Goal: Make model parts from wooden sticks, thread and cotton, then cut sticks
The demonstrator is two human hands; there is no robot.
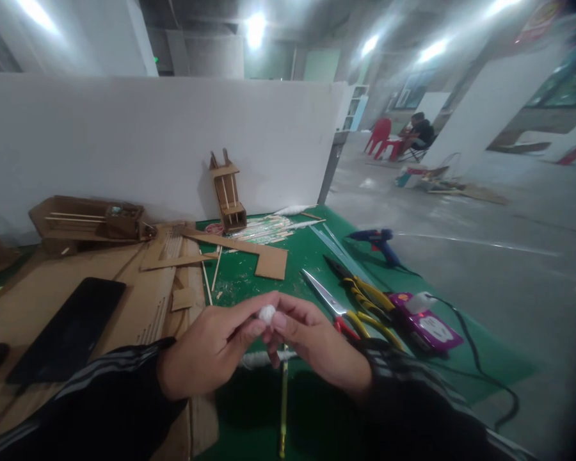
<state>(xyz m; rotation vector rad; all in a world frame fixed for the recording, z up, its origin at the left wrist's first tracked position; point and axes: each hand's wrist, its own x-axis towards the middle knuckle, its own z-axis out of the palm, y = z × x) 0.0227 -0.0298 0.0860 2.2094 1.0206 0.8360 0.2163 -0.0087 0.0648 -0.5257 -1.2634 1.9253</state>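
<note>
Hands meet just in front of the body, with clock places read from the small white lump point(267, 313) between them. Left hand point(214, 342) comes in from eight o'clock and right hand point(313, 334) from four, wrists angled inward, fingers curled, thumbs on the near side. Both pinch the lump between thumb and fingertips, so it sits at the centre of the dial, above the green tabletop point(240, 285). Directly below, toward six o'clock, a thin yellow stick point(283, 410) runs from under the right hand; whether any finger grips it, I cannot tell.

Close on the right side, scissors point(329, 296) point their blades up from three toward two o'clock, with pliers point(365, 291) just beyond and a purple power strip point(429, 325) at three. A blue glue gun point(384, 242) lies at two, near the table's slanting right edge, past which the floor point(484, 256) opens out. At twelve, an L-shaped cardboard piece point(271, 262) is near the fingers; a strip of green runs between it and the scissors, toward one. A white partition point(278, 141) closes the far side, and a dark tablet point(72, 326) lies at nine.
</note>
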